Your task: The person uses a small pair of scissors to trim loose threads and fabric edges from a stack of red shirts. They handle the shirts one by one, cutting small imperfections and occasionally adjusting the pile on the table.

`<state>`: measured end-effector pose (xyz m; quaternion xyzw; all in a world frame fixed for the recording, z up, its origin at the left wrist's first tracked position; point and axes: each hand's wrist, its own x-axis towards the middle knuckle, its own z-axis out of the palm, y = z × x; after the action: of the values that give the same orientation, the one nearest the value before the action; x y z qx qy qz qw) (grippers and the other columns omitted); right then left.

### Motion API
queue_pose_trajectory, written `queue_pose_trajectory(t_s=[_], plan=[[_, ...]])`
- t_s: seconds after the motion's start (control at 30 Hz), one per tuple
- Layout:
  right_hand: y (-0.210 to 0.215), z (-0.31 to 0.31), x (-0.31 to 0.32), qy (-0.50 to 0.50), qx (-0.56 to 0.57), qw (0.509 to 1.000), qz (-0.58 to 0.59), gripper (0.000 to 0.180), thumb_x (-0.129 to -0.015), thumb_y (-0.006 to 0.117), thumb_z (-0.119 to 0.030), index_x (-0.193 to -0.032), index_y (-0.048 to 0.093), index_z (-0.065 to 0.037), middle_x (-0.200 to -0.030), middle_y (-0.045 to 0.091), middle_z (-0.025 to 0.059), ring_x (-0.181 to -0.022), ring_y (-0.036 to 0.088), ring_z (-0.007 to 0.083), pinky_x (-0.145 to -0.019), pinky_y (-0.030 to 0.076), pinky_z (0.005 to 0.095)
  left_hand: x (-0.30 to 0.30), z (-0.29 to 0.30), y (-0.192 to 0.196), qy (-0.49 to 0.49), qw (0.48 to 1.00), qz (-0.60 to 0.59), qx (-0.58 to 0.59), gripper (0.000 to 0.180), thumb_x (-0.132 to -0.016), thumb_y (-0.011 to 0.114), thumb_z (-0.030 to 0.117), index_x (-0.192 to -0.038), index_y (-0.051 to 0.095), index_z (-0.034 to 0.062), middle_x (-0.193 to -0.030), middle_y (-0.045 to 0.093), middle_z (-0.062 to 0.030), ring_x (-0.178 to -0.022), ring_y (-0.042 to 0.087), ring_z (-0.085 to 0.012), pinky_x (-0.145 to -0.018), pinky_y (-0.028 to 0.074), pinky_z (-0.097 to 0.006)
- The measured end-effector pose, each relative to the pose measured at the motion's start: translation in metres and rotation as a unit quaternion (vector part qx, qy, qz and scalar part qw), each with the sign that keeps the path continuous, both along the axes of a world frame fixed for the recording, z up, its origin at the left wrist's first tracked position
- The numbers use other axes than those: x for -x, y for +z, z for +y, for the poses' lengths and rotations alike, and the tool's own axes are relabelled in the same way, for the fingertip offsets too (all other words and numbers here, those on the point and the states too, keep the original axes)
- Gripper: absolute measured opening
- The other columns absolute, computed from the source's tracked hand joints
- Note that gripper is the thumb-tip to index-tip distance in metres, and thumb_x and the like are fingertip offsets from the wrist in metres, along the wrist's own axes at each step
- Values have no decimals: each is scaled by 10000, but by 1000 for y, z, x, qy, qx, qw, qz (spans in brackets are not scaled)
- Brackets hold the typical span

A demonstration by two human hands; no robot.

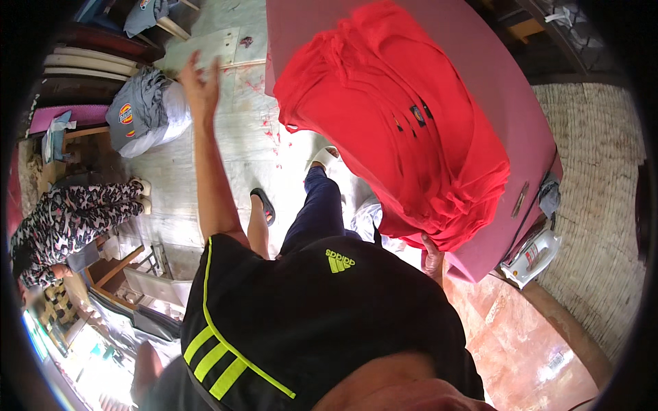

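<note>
A layered pile of red shirts [384, 116] with small dark labels lies across the pink tabletop [490, 61]. My left hand [200, 85] is held out to the left of the table, over the floor, fingers apart and nothing in them. Close to my body, my right hand [432, 259] is at the near edge of the pile. Its thumb lies against the red cloth and the hand looks closed on that edge; the other fingers are mostly hidden.
Grey printed garments [140, 103] sit on a white bundle at the left. A person in patterned clothes [65, 219] is at the far left, near a wooden chair [120, 267]. Scissors [520, 200] lie on the table's right side, above a white packet [533, 259].
</note>
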<state>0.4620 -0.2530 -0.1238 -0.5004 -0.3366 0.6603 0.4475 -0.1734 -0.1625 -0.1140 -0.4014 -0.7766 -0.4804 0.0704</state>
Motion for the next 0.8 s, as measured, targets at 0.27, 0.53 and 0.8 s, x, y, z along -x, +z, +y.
queue_pose_trajectory(t_s=[0.27,0.53,0.8], plan=[[2,6,-10,4,36,997,-73,878,-743,816,-38,-1499,380,-136,-1498,464,57,-1367,447,246,-1194,306,426,-28,75,-58,-149,935,-307,93,499,-928,655,442,-1083,634,-31,-869,685,-162,-813,654,-288,-725,514,-415],[8,6,-2,-10,74,995,-69,884,-741,814,-28,-1500,376,-139,-1497,465,55,-1365,449,245,-1192,310,426,34,39,-27,60,988,134,52,551,-834,768,365,-1296,602,116,-1321,547,-206,-1186,548,-375,-985,454,-466],[17,14,0,-6,105,991,-84,889,-739,812,-18,-1502,373,-141,-1496,465,53,-1364,450,244,-1191,313,426,-33,144,28,-226,963,133,60,264,-828,722,141,-1077,647,97,-1015,670,-171,-1000,617,-377,-874,497,-444]])
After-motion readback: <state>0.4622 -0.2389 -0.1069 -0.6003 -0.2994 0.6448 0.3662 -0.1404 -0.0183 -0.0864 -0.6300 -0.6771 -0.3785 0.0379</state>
